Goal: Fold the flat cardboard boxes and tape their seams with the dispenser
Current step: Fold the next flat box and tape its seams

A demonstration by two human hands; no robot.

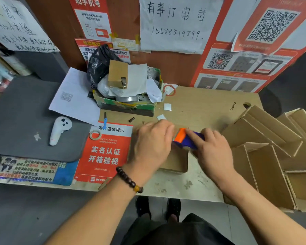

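Note:
A small folded cardboard box [177, 160] stands on the wooden table [198, 106] right in front of me. My left hand [154, 142] lies on top of the box, its fingers bent over the far edge; most of the box is hidden under it. My right hand [212, 147] grips a purple and orange tape dispenser [185, 138] held against the top of the box, index finger stretched along it. Both hands are blurred by motion.
Several folded open boxes [265, 138] are stacked at the right edge of the table. A green carton full of bags and papers [127, 103] sits behind. At the left lie a grey mat [21, 121] with a white controller [60, 129], a tape roll [95, 134] and red notices [104, 154].

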